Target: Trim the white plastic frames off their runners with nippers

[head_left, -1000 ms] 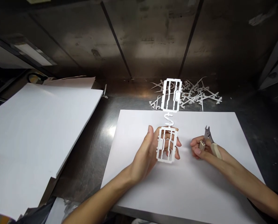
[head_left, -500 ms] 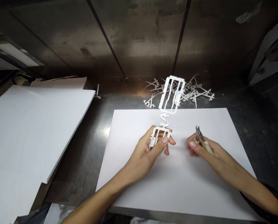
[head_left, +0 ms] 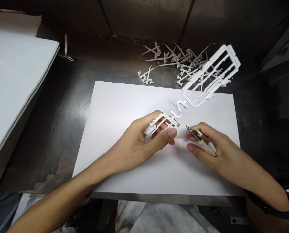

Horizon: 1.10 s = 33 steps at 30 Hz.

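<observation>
White plastic frame (head_left: pixel 203 69), near end pinched in the left hand (head_left: pixel 138 144) between thumb and fingers, far end slanting past the fingertips, right hand (head_left: pixel 220 150) loosely gripping nippers (head_left: pixel 207 148) alongside.

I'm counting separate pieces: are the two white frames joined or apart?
Joined: a curved white link runs between the upper frame and the lower frame in the left hand, with no gap visible.

Above the middle of the white sheet (head_left: pixel 110 103), the left hand (head_left: pixel 139 142) and right hand (head_left: pixel 222 150) leave a narrow gap, nippers (head_left: pixel 206 147) poking in. The plastic frame (head_left: pixel 204 71) slants over the sheet's far edge; scraps (head_left: pixel 177 65) lie beyond, their clearance hard to judge. Its far left corner offers passage.
</observation>
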{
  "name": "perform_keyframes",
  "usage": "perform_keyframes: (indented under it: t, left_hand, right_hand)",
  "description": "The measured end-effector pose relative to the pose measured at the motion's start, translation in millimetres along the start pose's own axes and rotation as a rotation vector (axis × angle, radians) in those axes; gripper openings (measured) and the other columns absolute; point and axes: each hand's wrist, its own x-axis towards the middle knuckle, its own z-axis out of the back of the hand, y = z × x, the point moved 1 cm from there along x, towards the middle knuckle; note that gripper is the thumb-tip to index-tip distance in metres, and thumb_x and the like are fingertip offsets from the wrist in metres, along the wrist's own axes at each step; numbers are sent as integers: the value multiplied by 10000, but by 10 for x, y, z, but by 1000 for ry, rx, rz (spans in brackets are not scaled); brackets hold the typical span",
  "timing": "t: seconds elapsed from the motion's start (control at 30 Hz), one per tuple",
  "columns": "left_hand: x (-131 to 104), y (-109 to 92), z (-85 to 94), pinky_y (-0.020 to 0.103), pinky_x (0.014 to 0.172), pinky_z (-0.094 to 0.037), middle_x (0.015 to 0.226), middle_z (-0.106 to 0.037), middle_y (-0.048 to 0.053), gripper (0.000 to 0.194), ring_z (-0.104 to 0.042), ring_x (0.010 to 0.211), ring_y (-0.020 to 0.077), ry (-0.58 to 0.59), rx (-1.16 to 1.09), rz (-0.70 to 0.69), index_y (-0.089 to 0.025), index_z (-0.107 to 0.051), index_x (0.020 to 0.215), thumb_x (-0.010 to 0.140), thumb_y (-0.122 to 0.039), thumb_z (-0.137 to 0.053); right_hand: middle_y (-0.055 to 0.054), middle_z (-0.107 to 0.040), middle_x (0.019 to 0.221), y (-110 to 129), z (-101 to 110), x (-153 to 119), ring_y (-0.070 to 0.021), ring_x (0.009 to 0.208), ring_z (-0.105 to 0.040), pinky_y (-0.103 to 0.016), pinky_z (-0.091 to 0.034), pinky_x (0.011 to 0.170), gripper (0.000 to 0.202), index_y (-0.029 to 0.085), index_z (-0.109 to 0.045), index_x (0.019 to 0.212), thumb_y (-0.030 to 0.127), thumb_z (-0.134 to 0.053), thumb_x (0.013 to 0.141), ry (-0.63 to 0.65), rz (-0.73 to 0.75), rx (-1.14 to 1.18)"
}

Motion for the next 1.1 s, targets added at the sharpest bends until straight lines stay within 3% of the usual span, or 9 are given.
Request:
perform_keyframes:
  t: [0.07,0.23,0.43,0.63,1.1]
  left_hand:
    - [7,-22,-3,155,717,-508,943,-709,-34,147,-644,778,56,14,-19,-13,-170,-737,994,1103,-263,-704]
    - [24,-33,-27,164,786,-546,945,-714,-8,193,-681,789,68,46,-60,-14,-140,-738,979,1114,-268,-683]
    - [-8,-2,-27,180,724,-573,948,-750,0,186,-699,749,94,50,-147,74,-163,-719,1010,1103,-322,-697]
    - [-8,-16,27,193,505,-526,896,-760,17,217,-660,583,118,102,-274,196,-184,-692,1000,1073,-386,-722]
    - [-17,-30,-43,166,452,-482,779,-742,15,295,-603,502,101,-1,-296,238,-178,-699,882,1043,-424,-727]
  right_hand:
    - [44,-632,1099,3,0,5,-215,1005,-581,-322,-422,855,113,295,-631,1131,382,-703,1128,-3,39,-20]
    - [47,-582,949,-27,-3,6,-206,864,-524,-324,-388,761,308,276,-608,1077,562,-665,1174,-21,47,-9]
    - [49,-486,840,26,-14,12,-202,753,-420,-325,-332,664,388,260,-617,1047,624,-740,1100,-41,-7,-2]
    - [34,-519,863,109,-21,23,-202,789,-454,-322,-348,695,348,234,-596,971,512,-722,1137,-23,-11,59]
    - [64,-448,804,141,-38,37,-174,729,-412,-317,-327,650,248,236,-575,955,347,-718,1125,4,15,49]
